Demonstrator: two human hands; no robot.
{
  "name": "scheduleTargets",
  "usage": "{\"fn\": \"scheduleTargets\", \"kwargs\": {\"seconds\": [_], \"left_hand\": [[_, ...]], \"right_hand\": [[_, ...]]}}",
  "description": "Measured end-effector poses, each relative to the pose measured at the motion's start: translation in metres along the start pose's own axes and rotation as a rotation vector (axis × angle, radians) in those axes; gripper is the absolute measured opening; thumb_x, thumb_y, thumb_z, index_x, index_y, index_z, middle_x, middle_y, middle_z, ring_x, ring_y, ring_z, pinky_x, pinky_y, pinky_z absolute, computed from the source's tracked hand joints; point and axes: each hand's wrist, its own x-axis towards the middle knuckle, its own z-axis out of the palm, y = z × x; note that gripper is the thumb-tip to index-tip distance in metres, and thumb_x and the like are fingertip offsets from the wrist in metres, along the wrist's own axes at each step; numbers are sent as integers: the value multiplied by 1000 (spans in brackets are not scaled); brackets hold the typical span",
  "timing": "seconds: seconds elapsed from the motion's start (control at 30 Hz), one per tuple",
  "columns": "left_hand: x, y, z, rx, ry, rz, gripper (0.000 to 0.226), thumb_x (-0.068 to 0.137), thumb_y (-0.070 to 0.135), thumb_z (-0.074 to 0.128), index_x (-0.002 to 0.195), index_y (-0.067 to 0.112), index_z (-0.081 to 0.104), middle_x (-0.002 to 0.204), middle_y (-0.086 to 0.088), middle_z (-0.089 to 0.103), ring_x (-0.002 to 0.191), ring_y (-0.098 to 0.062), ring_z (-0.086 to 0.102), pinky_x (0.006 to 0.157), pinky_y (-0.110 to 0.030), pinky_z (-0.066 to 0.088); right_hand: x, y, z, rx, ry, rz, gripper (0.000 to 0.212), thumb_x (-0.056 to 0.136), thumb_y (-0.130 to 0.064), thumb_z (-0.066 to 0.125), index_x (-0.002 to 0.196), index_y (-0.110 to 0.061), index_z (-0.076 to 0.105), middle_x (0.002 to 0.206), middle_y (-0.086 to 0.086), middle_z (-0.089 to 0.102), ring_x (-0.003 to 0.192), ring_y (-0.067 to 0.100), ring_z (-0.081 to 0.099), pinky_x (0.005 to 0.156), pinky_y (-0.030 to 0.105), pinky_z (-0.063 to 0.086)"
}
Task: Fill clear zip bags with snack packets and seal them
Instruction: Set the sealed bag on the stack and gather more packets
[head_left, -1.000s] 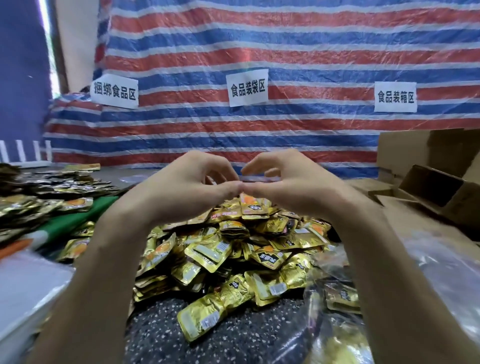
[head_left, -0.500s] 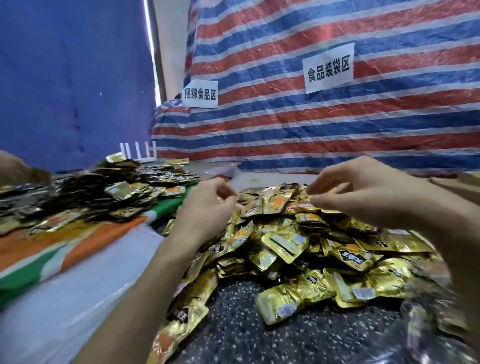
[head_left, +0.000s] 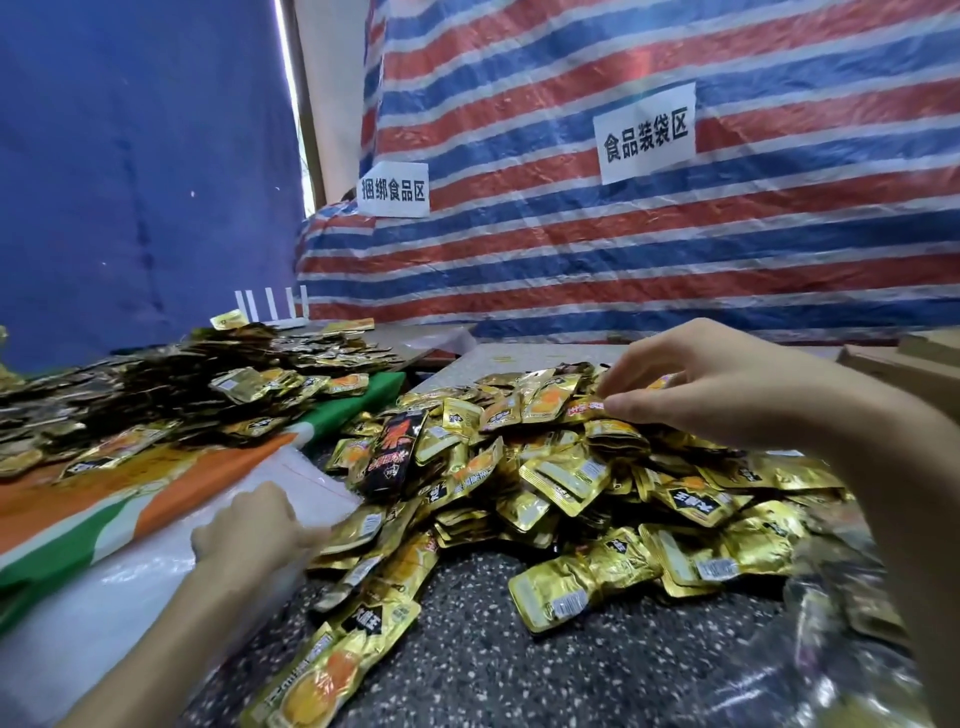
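Head view: your gold foil snack packets lie heaped across the dark speckled tabletop, and the flat stack of clear plastic zip bags touches the heap at the left edge. Your left hand rests on that stack, too blurred to tell its grip. Your right hand curls over the heap's far side, fingertips on the top packets; whether they pinch one cannot be told.

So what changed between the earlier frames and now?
The hands, touching above the packet pile a second ago, parted. The left hand dropped down-left onto the clear plastic sheets beside the pile; it is blurred, so its grip is unclear. The right hand stayed over the pile's top, fingertips at the packets. The camera swung left. The pile itself looks undisturbed.
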Motion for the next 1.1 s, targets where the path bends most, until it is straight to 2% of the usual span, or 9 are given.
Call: {"fn": "scheduleTargets", "kwargs": {"seconds": [0.1,0.2,0.3,0.4,0.57,0.7,0.8,1.0,1.1], "left_hand": [[15,-2,-11,63,-169,17,34,99,33,54,72,12,57,76,-12,65,93,-37,67,77,-40,49],[22,-2,-16,113,-50,7,23,90,16,58,68,15,53,69,-3,61,70,-25,60,69,-36,49],[18,3,-17,182,43,-3,35,73,40,84,65,16,61,64,5,64,65,-18,62,63,-28,40],[16,-1,-16,243,-120,32,55,68,58,82,55,17,49,47,10,49,48,-12,48,56,-24,29],[27,-5,-31,45,-318,45,38,97,34,63,70,7,65,58,-2,60,42,-15,45,41,-21,32],[27,4,-48,108,-50,-8,22,83,26,76,76,10,63,69,-5,69,65,-22,66,62,-30,52],[18,13,-56,182,7,-70,33,73,35,85,82,15,60,77,-4,65,74,-24,62,66,-31,45],[5,28,-66,40,150,1,33,101,39,50,80,15,61,77,-8,60,76,-32,59,77,-39,48],[-21,59,-87,-125,351,216,27,99,33,54,80,22,71,71,0,63,69,-28,57,71,-38,49]], "right_hand": [[-1,1,0,5,-3,8,12,92,-39,66,103,-36,72,105,-18,69,92,-4,62,70,15,41],[-2,2,-2,9,8,11,11,92,-38,67,101,-36,73,105,-15,70,94,-2,62,74,18,43],[-3,3,-3,8,15,12,10,91,-39,68,99,-37,73,104,-15,70,95,-2,62,77,21,45],[-4,3,-3,6,12,19,9,91,-40,68,98,-38,73,104,-15,70,95,-1,62,78,23,46],[-4,4,-5,0,12,18,12,92,-39,67,101,-35,73,104,-15,71,93,-1,63,77,22,47],[-4,5,-5,17,16,21,11,92,-38,67,101,-35,73,102,-16,70,91,-2,63,72,19,44],[-4,5,-6,13,18,18,12,92,-38,67,102,-35,73,103,-17,70,92,-2,63,72,18,43],[-6,5,-10,-3,37,25,15,93,-41,64,103,-33,72,99,-14,70,89,-1,65,71,19,46],[-6,3,-10,33,84,71,29,95,-48,55,104,-26,72,96,-9,73,84,6,70,77,29,56]]}}
